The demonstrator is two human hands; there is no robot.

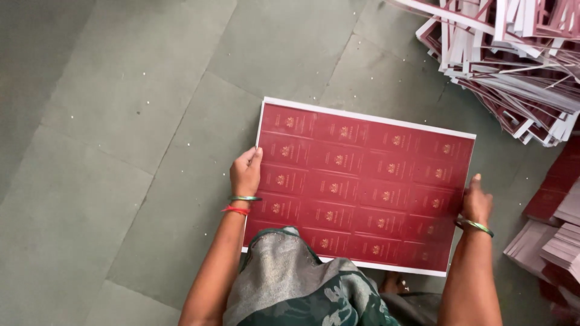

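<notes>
A large dark-red printed sheet (362, 181) with a white border, covered in rows of small identical panels with gold emblems, is held flat above the floor. My left hand (245, 172) grips its left edge, thumb on top. My right hand (476, 200) grips the right edge. Both wrists wear bangles, and the left one also has a red thread. My knee in grey-green cloth (290, 284) hides the sheet's near edge.
The floor is grey stone tile (121, 121). A messy heap of white and red cut strips (513, 54) lies at the top right. Stacks of red printed pieces (553, 235) sit at the right edge.
</notes>
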